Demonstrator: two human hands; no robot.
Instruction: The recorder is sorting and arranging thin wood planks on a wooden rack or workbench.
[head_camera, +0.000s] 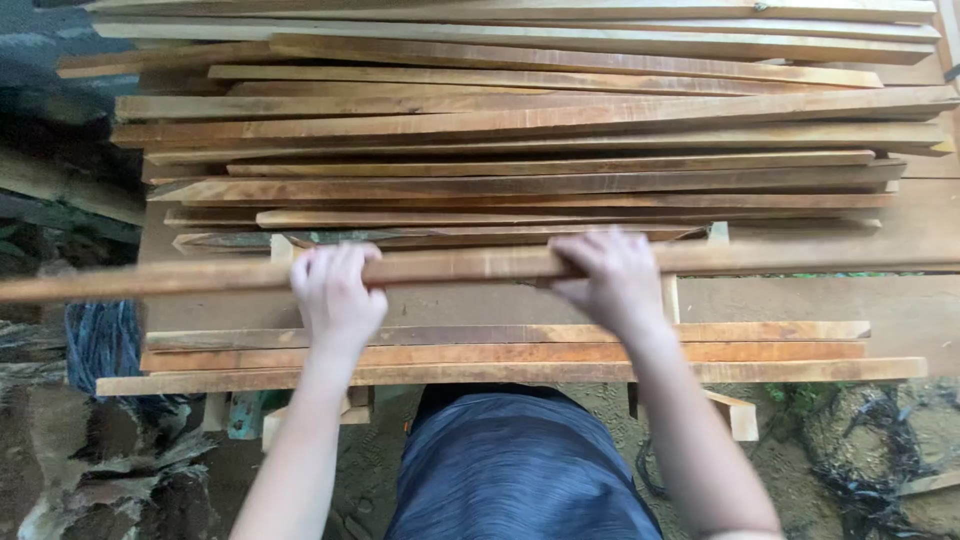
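Both hands grip 1 long wooden strip (470, 266) that runs crosswise above the near part of the bench (800, 300), its left end reaching well past the bench's left edge. The left hand (335, 297) wraps the strip from above with the fingers (330, 262) curled over its far side, closed tight around it. The right hand (612, 280) holds the same strip further right, fingers folded over the top and the thumb side toward the near edge, also closed on the wood. Behind the strip, the far half of the bench carries a loose pile of similar strips (540, 130), overlapping at slight angles. At the near edge lie 3 more strips (500, 352) stacked side by side, just under the wrists. Below the bench edge, blue-grey shorts (515, 470) show above muddy ground (860, 450).
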